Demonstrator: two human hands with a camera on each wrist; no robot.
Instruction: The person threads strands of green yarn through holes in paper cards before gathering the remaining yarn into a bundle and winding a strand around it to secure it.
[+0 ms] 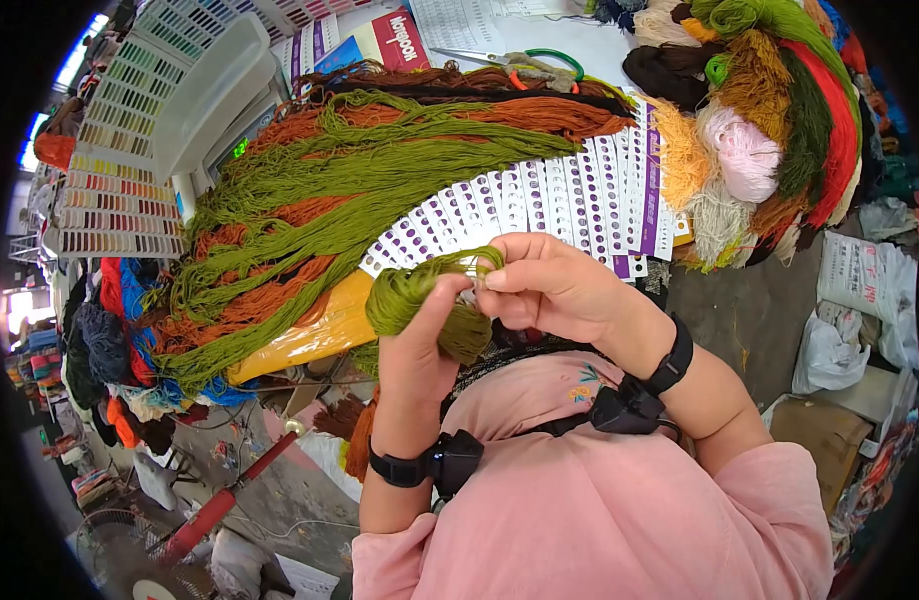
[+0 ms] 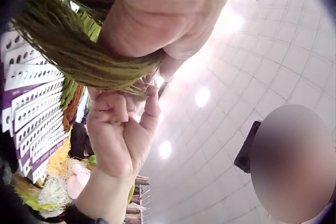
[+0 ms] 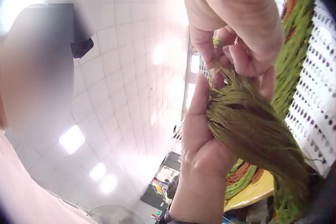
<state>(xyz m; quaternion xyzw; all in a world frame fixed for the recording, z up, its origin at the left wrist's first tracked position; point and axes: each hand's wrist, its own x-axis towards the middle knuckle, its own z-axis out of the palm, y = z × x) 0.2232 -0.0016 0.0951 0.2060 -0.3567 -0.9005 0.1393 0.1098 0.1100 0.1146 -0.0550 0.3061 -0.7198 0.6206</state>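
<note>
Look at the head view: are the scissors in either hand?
No, the scissors lie on the table's far side, while both hands hold green yarn.

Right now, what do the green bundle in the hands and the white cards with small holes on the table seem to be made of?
The green bundle, gripped by the left hand and pinched by the right hand, looks like matte yarn, perhaps wool or acrylic: many fine, loose, fuzzy strands. The white cards look like smooth printed paperboard: thin, flat, fanned strips with rows of punched holes and purple edges.
</note>
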